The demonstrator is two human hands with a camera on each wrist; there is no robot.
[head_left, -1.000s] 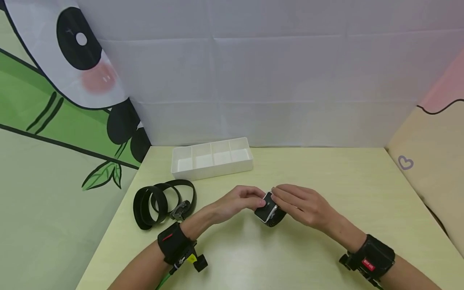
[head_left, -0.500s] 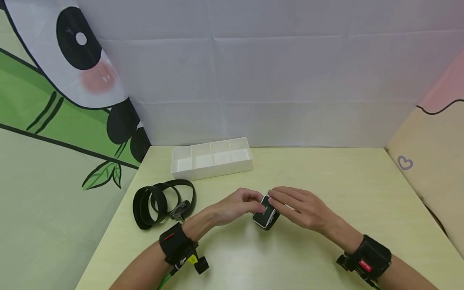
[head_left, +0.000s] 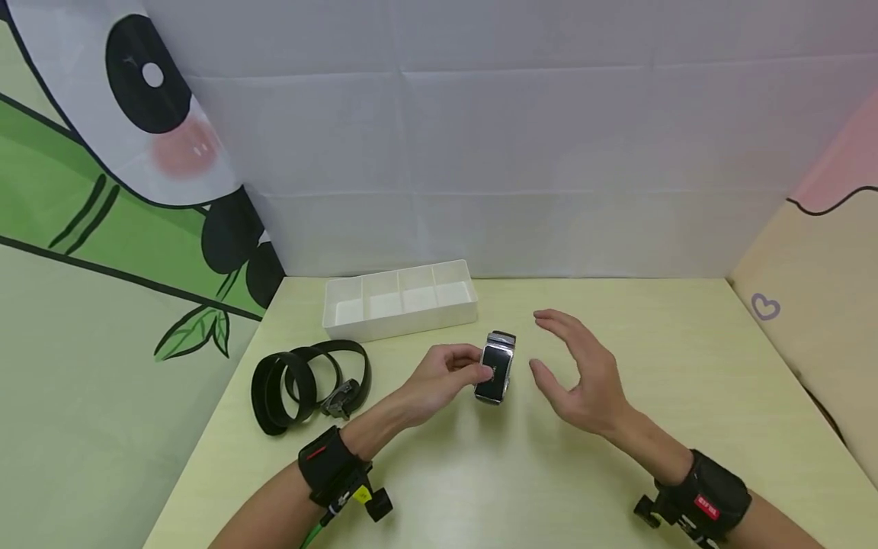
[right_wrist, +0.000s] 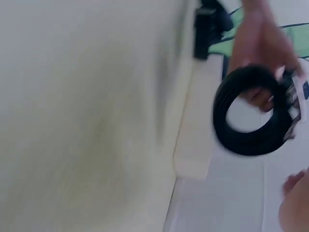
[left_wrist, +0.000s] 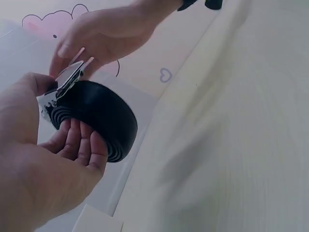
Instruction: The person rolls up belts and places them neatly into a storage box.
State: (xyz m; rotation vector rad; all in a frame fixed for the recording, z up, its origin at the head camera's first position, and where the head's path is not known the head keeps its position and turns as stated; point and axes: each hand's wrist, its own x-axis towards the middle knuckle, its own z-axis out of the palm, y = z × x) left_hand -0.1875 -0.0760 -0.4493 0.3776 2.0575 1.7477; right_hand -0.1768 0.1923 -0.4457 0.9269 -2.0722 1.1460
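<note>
My left hand (head_left: 446, 381) grips a black belt (left_wrist: 108, 106) rolled into a tight coil, its thumb on the shiny silver-and-black buckle (head_left: 495, 367). In the left wrist view the fingers curl under the coil's layered edge. Held above the table, the coil shows as a ring with a wide round hole in the right wrist view. To the right of the buckle, my right hand (head_left: 586, 374) is apart from the belt, fingers and thumb spread with nothing between them. A second black belt (head_left: 280, 393) lies loosely coiled at the left, its grey buckle (head_left: 341, 398) beside the left forearm.
A white tray (head_left: 401, 324) with several compartments stands at the back of the pale wooden table (head_left: 617, 320). A hanging cloth (head_left: 521, 152) closes off the back, and printed panels flank both sides.
My right hand has let go of the coiled belt and moved away to the right, its fingers spreading. The left hand has turned the buckle more upright and keeps its hold.
</note>
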